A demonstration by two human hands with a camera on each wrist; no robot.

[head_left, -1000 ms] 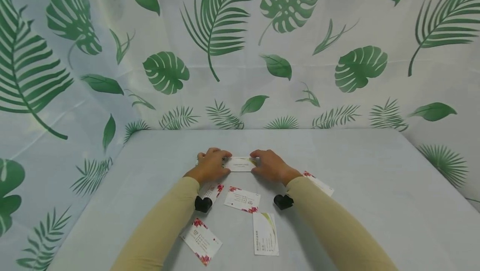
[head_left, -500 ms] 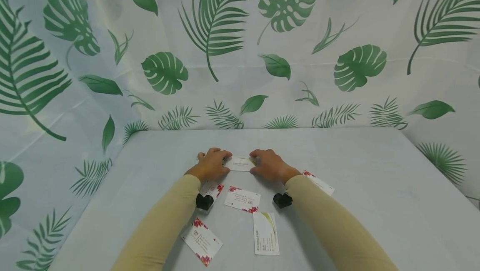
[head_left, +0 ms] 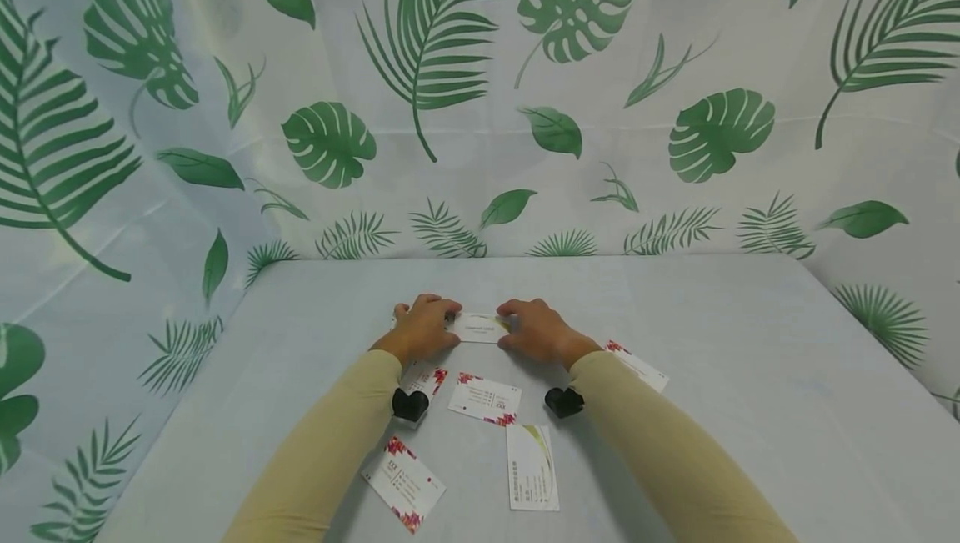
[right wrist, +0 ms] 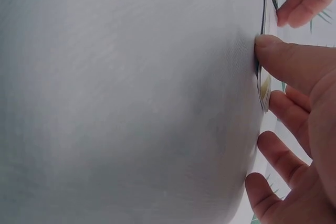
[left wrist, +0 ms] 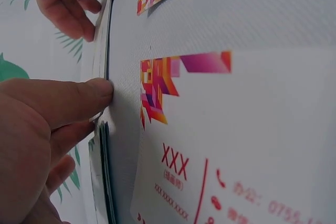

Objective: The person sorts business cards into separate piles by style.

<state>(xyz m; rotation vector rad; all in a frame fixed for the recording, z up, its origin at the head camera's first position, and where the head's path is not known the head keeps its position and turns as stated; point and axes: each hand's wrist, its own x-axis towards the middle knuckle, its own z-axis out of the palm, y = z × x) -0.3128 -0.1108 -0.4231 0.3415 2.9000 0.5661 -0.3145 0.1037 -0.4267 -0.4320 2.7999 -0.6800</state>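
A thin stack of white business cards [head_left: 481, 329] with a green curve at one corner lies on the far part of the table, between both hands. My left hand [head_left: 422, 332] pinches its left end, thumb at the near edge and fingers at the far edge. At the right end my right hand [head_left: 542, 332] grips it the same way. In the right wrist view the cards [right wrist: 266, 88] show as layered edges, and the last fingers spread to the table. A second card pile [left wrist: 103, 174] shows beside my left hand in the left wrist view, mostly hidden by that hand from above.
Nearer lie loose business cards: red-patterned ones in the middle [head_left: 486, 399], at the front left [head_left: 405, 483], by the right forearm [head_left: 639, 366] and partly under the left wrist [head_left: 429, 382]. A green-curved card [head_left: 533, 468] lies at front. Leaf-printed cloth [head_left: 465, 109] hangs behind.
Both hands stay at the ends of the card stack, with barely any shift. The loose cards lie as before.
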